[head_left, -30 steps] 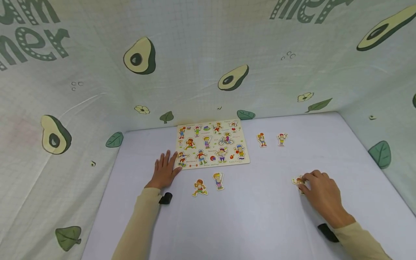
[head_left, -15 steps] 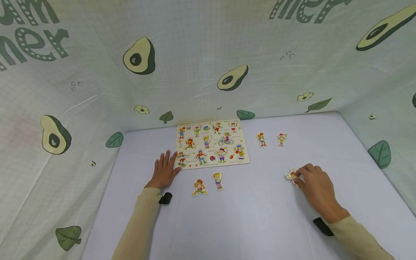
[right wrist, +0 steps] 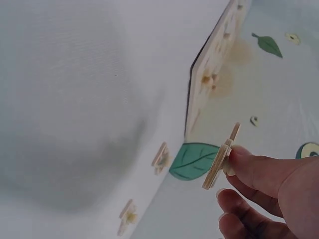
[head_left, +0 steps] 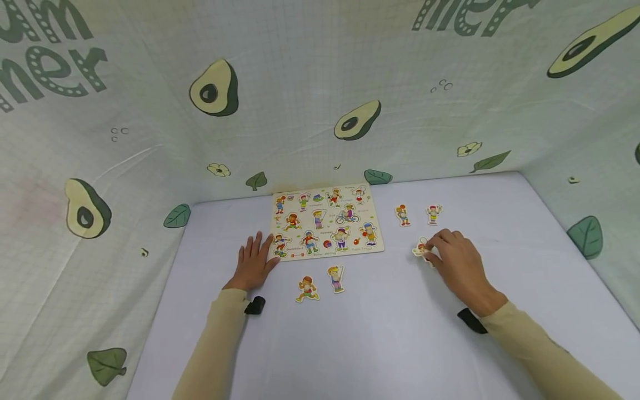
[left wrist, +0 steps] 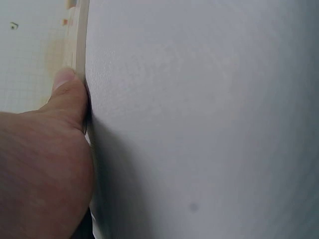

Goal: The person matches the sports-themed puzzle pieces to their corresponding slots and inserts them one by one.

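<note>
My right hand (head_left: 459,266) pinches a small cut-out wooden puzzle piece (head_left: 420,249) between thumb and fingers, right of the puzzle board (head_left: 378,246). In the right wrist view the piece (right wrist: 218,162) shows edge-on, its printed face hidden, raised above the table. My left hand (head_left: 251,265) lies flat with spread fingers by the board's lower left corner, thumb and index finger at its edge. The left wrist view shows the thumb (left wrist: 65,94) against the board's side. Sports figures in colour cover the board.
Below the board lie a running-figure piece (head_left: 307,289) and a piece with a raised stick (head_left: 336,279). To its right are a ball-player piece (head_left: 402,215) and another figure piece (head_left: 434,214). An avocado-print cloth (head_left: 285,111) rises behind the white table (head_left: 360,344).
My right hand has carried the pinched puzzle piece left and away from me, from the right of the table closer to the board. The left hand and the board stay put.
</note>
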`<state>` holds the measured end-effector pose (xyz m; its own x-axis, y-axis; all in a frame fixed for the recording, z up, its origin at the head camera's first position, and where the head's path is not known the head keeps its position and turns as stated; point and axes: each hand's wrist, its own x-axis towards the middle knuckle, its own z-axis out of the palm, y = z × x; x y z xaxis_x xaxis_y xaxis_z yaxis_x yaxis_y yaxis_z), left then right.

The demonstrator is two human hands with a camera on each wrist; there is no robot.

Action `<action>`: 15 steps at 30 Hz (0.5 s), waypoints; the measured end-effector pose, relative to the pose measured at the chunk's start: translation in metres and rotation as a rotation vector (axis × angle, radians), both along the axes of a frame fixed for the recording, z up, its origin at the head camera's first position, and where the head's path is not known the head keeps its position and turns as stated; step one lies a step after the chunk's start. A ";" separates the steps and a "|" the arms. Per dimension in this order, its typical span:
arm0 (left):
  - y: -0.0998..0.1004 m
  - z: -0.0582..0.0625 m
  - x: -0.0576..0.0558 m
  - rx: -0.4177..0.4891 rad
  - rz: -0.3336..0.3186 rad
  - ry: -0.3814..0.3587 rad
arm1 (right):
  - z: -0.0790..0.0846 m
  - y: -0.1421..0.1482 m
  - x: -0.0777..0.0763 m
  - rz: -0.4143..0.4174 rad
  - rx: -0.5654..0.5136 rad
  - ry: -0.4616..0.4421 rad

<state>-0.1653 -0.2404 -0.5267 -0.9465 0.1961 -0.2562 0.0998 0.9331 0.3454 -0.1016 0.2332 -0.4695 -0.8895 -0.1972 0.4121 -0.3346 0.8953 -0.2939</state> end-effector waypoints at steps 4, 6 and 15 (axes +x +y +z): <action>0.003 0.005 0.001 -0.004 0.008 -0.010 | 0.001 -0.008 -0.008 0.024 0.004 0.020; 0.004 0.007 0.002 0.004 0.011 -0.007 | 0.002 -0.011 -0.011 0.028 0.014 0.017; 0.004 0.009 0.003 0.001 0.010 0.003 | 0.008 -0.029 -0.028 0.039 0.039 -0.028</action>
